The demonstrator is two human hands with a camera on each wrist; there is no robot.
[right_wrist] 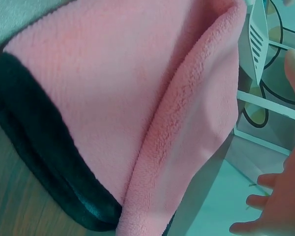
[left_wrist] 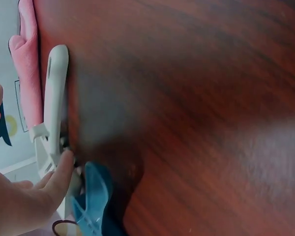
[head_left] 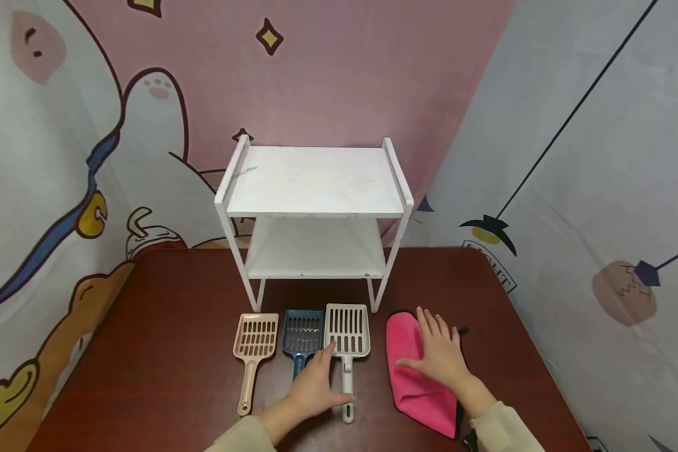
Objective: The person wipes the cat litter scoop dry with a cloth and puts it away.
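Observation:
Three litter scoops lie side by side: a beige one [head_left: 251, 361], a dark blue one [head_left: 301, 353] and a white one [head_left: 347, 370]. My left hand [head_left: 311, 388], fingers spread, reaches over the blue handle toward the white scoop. In the left wrist view a fingertip overlaps the white scoop beside the blue one [left_wrist: 97, 187]. A folded pink fleecy cloth item [head_left: 420, 398] with black edging lies to their right. Above it my right hand [head_left: 442, 358] has its fingers apart and nothing in its grasp. Part of the blue handle is hidden by my left hand.
A white two-tier shelf [head_left: 316, 182] stands at the back of the dark red-brown table [head_left: 164, 351], just behind the scoops. Printed cartoon cloth [head_left: 373, 69] forms the walls behind and on both sides.

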